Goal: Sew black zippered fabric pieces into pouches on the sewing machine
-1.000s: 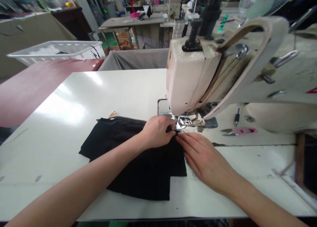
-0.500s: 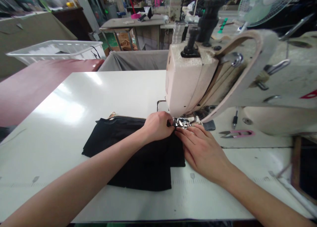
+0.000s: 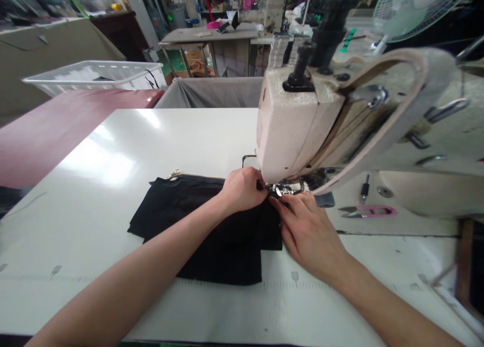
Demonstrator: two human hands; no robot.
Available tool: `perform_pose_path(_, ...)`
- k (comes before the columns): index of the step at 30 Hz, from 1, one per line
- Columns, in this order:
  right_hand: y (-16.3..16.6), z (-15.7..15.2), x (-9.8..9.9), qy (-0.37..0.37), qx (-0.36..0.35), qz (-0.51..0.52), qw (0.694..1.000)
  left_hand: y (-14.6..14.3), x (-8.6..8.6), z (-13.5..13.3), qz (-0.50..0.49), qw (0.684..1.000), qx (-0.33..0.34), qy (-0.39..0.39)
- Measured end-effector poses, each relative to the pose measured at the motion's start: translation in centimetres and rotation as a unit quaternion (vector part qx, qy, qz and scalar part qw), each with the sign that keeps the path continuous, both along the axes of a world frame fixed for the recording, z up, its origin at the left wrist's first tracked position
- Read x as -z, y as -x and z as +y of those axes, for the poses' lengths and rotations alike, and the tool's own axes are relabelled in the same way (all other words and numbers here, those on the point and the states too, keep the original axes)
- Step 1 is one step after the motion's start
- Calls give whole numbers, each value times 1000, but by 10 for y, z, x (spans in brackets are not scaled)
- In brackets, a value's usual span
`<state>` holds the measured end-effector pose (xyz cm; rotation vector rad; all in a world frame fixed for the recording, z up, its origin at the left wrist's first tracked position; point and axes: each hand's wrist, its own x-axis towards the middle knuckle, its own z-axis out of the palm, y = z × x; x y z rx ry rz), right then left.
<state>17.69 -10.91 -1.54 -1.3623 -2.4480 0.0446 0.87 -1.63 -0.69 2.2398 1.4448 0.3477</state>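
A black fabric piece [image 3: 227, 251] with a zipper [image 3: 200, 176] along its far edge lies on the white sewing table. The gold-coloured zipper pull [image 3: 174, 173] sticks up at its far left corner. My left hand [image 3: 245, 188] is closed, pinching the fabric's edge just left of the metal presser foot [image 3: 280, 189]. Right of the foot, my right hand [image 3: 308, 226] presses its bent fingertips on the same edge. The sewing machine head [image 3: 297, 130] stands over both hands. The needle and the seam are hidden.
Pink thread snips [image 3: 368, 212] and a small black-and-silver tool [image 3: 365, 189] lie on the machine bed at right. A white plastic basket [image 3: 94, 69] rests on the red surface at far left. A grey cloth-lined bin [image 3: 215, 92] stands behind the table.
The view has shifted slightly. My right fingers are more bent beside the presser foot. The fabric and my left hand stay nearly in place.
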Motion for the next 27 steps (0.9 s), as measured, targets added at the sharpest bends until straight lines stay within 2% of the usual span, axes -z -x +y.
perform_pose_path(10,2,1,0,-4,6,10,1000,0,-2,2,-9,1000,5,6)
perform_pose_path(15,1,1,2,-7,15,2,1000,0,3,8,-21,1000,14,-11)
perform_pose_path(19,1,1,3,1,15,13,1000,7,2,12,-28,999,39,-15)
perform_pose_path(21,-1,0,4,4,15,24,1000,11,-3,0,-33,998,36,-48)
perform_pose_path(24,-4,0,7,6,23,54,998,14,-11,-38,-60,986,25,-156)
perform_pose_path(25,-5,0,8,6,31,70,997,14,-12,-53,-77,982,43,-169)
perform_pose_path(27,-7,0,8,4,55,103,993,16,-8,-78,-102,981,92,-134)
